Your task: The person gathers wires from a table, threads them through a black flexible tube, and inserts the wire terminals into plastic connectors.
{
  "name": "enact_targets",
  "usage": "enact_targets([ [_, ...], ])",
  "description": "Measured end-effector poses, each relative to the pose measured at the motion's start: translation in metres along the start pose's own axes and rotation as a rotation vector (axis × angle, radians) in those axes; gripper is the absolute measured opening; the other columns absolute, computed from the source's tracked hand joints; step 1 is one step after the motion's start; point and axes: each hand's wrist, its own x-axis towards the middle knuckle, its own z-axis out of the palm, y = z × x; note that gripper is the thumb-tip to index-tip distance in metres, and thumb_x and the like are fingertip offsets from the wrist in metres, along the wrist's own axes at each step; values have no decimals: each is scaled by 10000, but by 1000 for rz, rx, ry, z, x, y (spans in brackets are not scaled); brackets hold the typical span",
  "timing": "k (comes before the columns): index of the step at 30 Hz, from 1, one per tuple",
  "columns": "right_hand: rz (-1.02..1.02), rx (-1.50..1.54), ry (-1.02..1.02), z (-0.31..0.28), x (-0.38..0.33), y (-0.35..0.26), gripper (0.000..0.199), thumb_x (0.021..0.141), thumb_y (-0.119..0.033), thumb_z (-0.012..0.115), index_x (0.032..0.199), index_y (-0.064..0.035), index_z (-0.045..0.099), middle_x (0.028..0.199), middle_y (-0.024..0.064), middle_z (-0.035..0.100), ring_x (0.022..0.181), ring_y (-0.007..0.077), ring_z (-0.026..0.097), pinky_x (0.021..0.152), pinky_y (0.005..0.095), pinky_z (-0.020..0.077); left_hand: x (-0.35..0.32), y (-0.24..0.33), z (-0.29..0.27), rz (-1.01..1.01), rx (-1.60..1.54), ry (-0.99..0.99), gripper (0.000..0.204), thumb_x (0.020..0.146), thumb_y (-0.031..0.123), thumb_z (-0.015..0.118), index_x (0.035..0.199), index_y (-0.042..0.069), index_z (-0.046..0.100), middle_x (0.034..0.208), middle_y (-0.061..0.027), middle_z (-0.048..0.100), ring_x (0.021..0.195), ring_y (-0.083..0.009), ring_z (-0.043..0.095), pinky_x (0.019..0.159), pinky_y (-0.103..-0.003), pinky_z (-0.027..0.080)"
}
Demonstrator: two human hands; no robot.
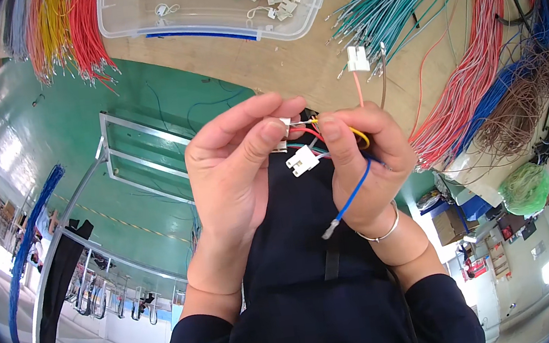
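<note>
Both hands meet in front of my dark clothing. My left hand point(235, 159) is closed, thumb and fingers pinching a white plastic connector point(282, 144) that they partly cover. My right hand point(372, 159) pinches a yellow wire point(361, 136), whose bare metal end points at that connector. Red and dark green wires run between the hands. Below them, a second white connector point(301, 162) hangs by its wires from the right hand. From the same hand a blue wire point(354, 196) with a crimped terminal slants down. Above it stick up a third white connector point(357, 58) on a pink wire and a brown wire point(384, 79).
A clear plastic bin point(285, 31) of loose white connectors stands on the tan tabletop point(219, 55). Green wires point(398, 2), red wires point(459, 87) and brown wires point(504, 116) lie to the right; red and yellow bundles point(85, 37) hang far left. A metal frame point(107, 151) stands left.
</note>
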Motion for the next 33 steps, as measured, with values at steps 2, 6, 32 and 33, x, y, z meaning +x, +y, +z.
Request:
enact_targets([
  [2, -25, -55, -33, -1, -4, 0, 92, 702, 27, 620, 785, 1, 592, 649, 44, 542, 516, 69, 440, 462, 177, 330, -3, -4, 1, 45, 58, 15, 209, 749, -23, 558, 955, -54, 555, 900, -191, 588, 817, -206, 585, 735, -290, 480],
  [6, -6, -92, -88, 0, -8, 1, 47, 741, 7, 587, 781, 6, 563, 659, 31, 532, 558, 66, 432, 499, 174, 328, -3, -6, -1, 47, 121, 15, 201, 743, -43, 556, 943, -58, 564, 891, -177, 594, 827, -201, 584, 748, -279, 473],
  [32, 236, 120, -105, -10, -4, 15, 76, 750, -26, 597, 793, 25, 559, 671, 16, 518, 588, 44, 441, 529, 149, 332, 152, 84, -43, 593, 1971, 243, 146, 696, 63, 510, 799, 21, 604, 764, -177, 592, 718, -297, 583, 666, -368, 456],
  [33, 251, 126, -114, -10, -4, 14, 78, 749, -25, 597, 794, 24, 559, 677, 16, 520, 589, 44, 439, 529, 150, 332, 156, 79, -43, 607, 2232, 192, 119, 699, 58, 508, 769, 10, 591, 765, -184, 588, 722, -305, 585, 665, -380, 462],
])
